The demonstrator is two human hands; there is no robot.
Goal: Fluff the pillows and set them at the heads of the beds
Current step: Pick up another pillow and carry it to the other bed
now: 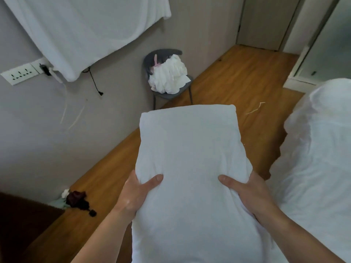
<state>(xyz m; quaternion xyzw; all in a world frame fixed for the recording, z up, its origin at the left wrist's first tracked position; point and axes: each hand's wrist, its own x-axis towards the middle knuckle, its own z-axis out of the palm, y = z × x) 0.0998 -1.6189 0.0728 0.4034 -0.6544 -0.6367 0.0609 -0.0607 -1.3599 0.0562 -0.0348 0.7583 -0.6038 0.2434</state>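
A white pillow (188,149) stretches lengthwise away from me in the middle of the head view, held above the wooden floor. My left hand (136,190) grips its left edge, thumb pressed on top. On the opposite edge my right hand (247,192) grips the same way. A bed with white bedding (319,149) lies at the right, its edge touching or just beside the pillow. Another white-covered bed (85,35) fills the upper left.
A grey chair (171,92) with a heap of white linen (169,76) stands against the wall ahead. Dark cloth items (78,201) lie on the floor at the left. A socket strip (20,73) and hanging cable are on the wall. A door is at the far right.
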